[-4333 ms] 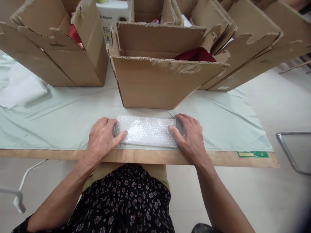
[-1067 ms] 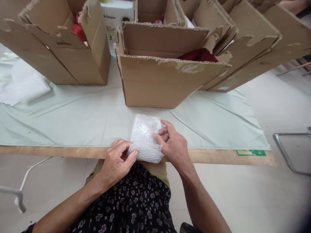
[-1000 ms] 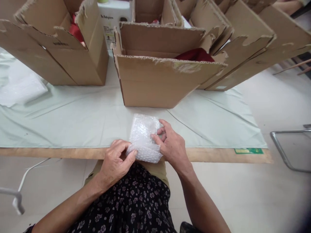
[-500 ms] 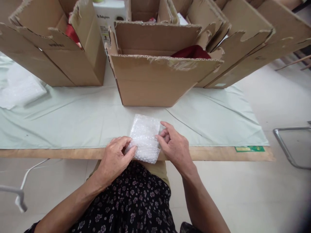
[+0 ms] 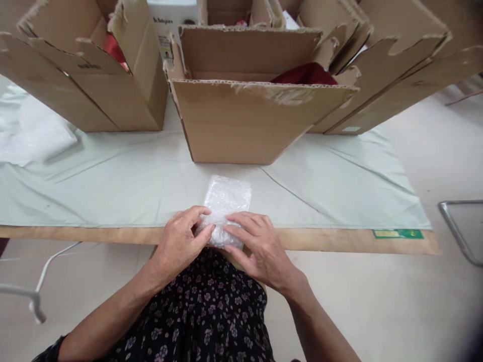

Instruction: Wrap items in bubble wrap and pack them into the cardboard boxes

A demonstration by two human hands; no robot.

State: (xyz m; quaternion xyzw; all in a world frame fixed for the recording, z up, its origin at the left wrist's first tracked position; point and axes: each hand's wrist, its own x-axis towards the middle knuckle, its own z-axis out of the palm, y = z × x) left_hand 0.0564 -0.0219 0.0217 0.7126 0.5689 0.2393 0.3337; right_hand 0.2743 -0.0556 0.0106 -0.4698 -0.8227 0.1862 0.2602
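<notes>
A small folded piece of clear bubble wrap (image 5: 228, 193) lies at the table's front edge, right before me. My left hand (image 5: 184, 236) grips its left side, thumb and forefinger pinching the near part. Over the right side of the near fold rests my right hand (image 5: 254, 244), fingers on top and thumb at the front edge, holding the fold. Both hands partly cover the near end of the wrap. Whether anything lies inside the wrap, I cannot tell.
An open cardboard box (image 5: 230, 123) with dark red cloth stands behind the wrap. Another open carton (image 5: 124, 98) is at left, near more bubble wrap (image 5: 39, 133). Several cartons line the back right. A green label (image 5: 398, 234) is on the wooden edge.
My right hand has moved left from the wrap's right edge onto its near fold. My left hand keeps its grip. The view has shifted slightly.
</notes>
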